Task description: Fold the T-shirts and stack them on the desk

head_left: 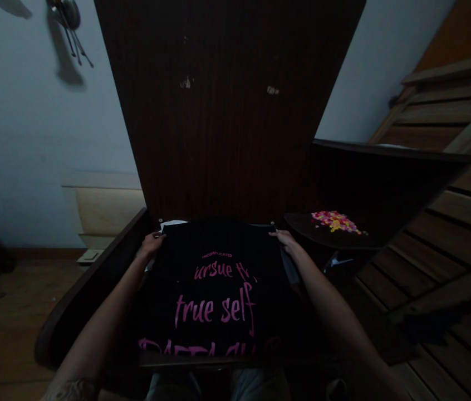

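A black T-shirt (214,289) with pink lettering, including the words "true self", is spread in front of me on a dark wooden surface. My left hand (152,245) is closed on its far left edge, thumb and fingers pinching the cloth. At the far right edge, my right hand (284,239) pinches the fabric in the same way. Bits of white cloth (175,223) show behind the left far corner. The near end of the shirt reaches the front edge of the wood, above my legs.
A tall dark wooden panel (227,111) rises behind the shirt. Small pink and yellow pieces (336,221) lie on a shelf at right, beneath a slanted dark board (386,167). Wooden slats (461,223) stand farther right. A dark raised side (89,289) borders the left.
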{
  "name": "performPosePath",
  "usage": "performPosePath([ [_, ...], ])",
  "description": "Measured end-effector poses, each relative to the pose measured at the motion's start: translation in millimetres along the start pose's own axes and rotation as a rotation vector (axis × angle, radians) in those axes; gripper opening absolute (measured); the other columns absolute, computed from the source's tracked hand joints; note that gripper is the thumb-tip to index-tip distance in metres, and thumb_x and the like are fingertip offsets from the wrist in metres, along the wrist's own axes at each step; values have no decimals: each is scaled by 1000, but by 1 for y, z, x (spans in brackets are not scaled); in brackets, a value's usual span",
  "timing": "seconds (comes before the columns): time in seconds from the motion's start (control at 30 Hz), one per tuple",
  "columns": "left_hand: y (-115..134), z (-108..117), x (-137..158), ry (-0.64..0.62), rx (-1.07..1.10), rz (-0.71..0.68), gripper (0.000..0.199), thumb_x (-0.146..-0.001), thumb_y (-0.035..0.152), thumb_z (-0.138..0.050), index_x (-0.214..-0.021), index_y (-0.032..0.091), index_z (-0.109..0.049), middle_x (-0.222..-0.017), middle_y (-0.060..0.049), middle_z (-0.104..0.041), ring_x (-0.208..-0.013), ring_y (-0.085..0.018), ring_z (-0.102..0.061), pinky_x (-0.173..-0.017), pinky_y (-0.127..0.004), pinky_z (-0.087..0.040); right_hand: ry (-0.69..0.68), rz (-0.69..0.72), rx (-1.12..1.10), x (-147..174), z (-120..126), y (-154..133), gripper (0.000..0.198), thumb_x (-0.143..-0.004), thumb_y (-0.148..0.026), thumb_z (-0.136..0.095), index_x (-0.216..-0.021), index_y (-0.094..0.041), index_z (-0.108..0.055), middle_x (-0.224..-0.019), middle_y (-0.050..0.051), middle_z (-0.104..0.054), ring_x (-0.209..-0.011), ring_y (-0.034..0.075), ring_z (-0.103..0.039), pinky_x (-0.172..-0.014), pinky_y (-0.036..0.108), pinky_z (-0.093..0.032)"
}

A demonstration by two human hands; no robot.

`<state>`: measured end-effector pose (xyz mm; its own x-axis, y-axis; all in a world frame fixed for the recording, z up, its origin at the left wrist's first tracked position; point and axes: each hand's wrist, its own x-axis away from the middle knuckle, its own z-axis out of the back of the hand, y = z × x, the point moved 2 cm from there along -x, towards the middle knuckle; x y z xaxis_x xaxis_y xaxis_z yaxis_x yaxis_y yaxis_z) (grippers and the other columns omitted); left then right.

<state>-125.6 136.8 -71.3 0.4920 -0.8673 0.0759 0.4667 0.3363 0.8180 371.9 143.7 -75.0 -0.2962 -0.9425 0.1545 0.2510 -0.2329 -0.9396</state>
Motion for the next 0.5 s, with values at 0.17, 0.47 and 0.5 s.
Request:
performPosePath([
  [0.17, -5, -5, -11, -66, 107, -24, 34, -69, 37, -74, -90, 12, -70, -78, -6, -73, -77, -19, -68, -69, -25, -51, 62, -8, -86, -4, -2, 4, 13, -71, -24, -73, -70, -15, -64, -65, 2, -68, -61, 14, -64, -60, 23, -51],
  [0.47, -17, -1, -27, -37, 141, -68, 21, -69, 37, -66, -68, 16, -69, -66, -2, -68, -74, -20, -66, -66, -25, -48, 181, 35, -30, -17, 5, 19, 19, -68, -32, -71, -61, -15, -64, -57, 1, -65, -61, 15, -63, -54, 21, -45],
  [0.5, -17, -2, -28, -33, 150, -67, 21, -69, 37, -67, -69, 16, -69, -67, -3, -69, -74, -20, -66, -66, -25, -48, 183, 40, -25, -18, 5, 20, 19, -68, -32, -70, -62, -15, -65, -58, 1, -65, -61, 15, -63, -55, 21, -45],
])
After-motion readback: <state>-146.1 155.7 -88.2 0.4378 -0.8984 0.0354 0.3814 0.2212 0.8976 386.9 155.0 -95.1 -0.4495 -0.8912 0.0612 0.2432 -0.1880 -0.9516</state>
